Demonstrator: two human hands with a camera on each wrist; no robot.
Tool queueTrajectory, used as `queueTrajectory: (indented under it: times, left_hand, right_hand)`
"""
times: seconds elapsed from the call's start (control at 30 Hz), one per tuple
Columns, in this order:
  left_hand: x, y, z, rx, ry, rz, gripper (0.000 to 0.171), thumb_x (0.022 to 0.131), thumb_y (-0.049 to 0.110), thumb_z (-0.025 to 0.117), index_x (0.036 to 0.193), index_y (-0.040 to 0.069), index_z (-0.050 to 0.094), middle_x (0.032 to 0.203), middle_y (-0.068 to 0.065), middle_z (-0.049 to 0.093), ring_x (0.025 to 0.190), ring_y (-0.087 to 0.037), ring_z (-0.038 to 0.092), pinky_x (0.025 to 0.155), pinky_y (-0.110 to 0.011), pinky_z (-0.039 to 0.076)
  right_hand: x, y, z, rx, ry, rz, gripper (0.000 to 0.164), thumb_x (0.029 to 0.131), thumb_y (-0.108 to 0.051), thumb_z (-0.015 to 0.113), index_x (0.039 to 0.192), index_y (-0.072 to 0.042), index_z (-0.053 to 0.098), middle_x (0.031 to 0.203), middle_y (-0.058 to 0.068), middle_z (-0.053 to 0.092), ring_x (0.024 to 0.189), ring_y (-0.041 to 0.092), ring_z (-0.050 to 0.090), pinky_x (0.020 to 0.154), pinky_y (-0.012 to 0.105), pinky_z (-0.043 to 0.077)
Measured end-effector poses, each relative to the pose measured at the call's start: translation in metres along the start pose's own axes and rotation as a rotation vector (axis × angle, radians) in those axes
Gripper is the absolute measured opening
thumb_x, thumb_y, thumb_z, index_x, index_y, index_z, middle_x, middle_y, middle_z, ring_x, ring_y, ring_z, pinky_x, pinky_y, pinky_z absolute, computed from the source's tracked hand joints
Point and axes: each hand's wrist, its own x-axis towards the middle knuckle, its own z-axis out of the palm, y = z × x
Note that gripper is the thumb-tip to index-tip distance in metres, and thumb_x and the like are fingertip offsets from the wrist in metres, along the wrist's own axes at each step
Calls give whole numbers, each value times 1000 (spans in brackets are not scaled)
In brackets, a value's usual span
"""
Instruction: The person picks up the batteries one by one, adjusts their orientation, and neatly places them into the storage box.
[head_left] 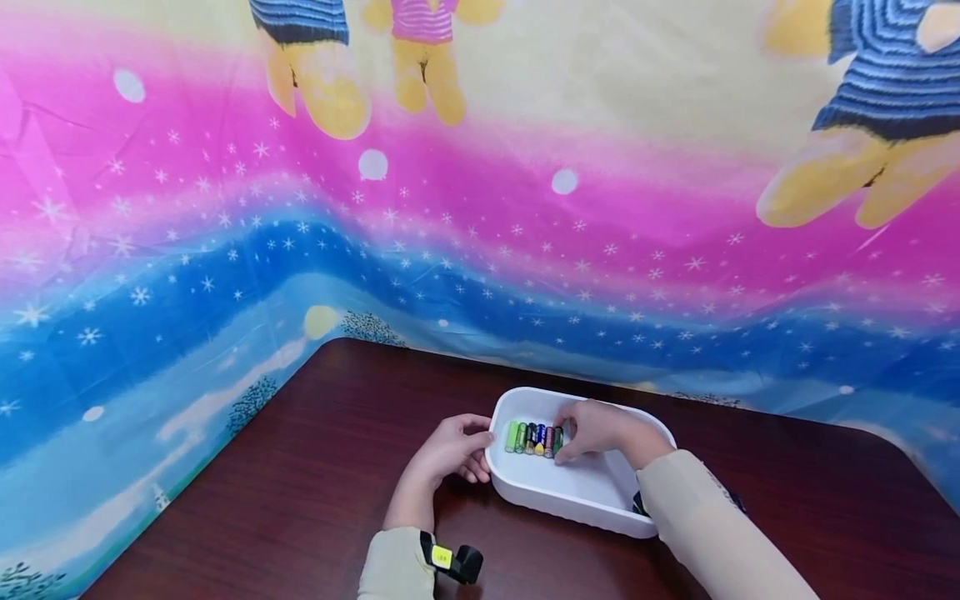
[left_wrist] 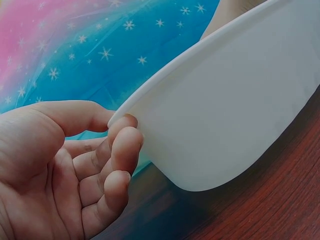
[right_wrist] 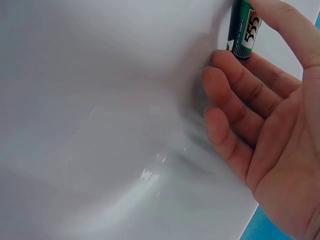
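Observation:
A white plastic tray (head_left: 570, 510) with rounded corners stands on the table. Inside, towards its left end, several batteries (head_left: 531, 438) lie side by side in a row, light green at the left, then darker, blue and reddish ones. My left hand (head_left: 452, 450) pinches the tray's left rim (left_wrist: 145, 89), thumb on top and fingers beneath. Over the tray, my right hand (head_left: 602, 429) holds the green battery (right_wrist: 248, 31) marked 555 at the row's right end, between thumb and fingertips. The remaining right fingers curl loosely above the tray floor.
The dark red-brown wooden table (head_left: 300, 500) extends around the tray. Behind it hangs a colourful cloth (head_left: 480, 250) printed with snowflakes and bears. A black strap with a yellow label (head_left: 442, 557) is on the left sleeve. A dark item (head_left: 640, 503) shows beside the right sleeve.

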Motion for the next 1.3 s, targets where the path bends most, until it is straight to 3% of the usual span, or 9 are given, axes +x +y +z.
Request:
queueTrajectory:
  times: [0.77,1.3]
  left_hand:
    - [1,-1,-1,2,10,-13,38,91,13,56,124,-2,48,57,-11,59,43,-14,57,41,-23,47]
    - [0,-3,0,10,8,-2,39,91,15,57,124,-2,48,57,-11,59,43,-14,57,41,-23,47]
  right_hand:
    - [2,-1,1,20,-24,13,53,64,-31,84,109,-16,61,76,3,54,53,15,51,53,30,45]
    - [-1,-1,0,120,-58,-30,56,66,-21,84,115,-13,57,73,6,54,55,16,49,51,30,44]
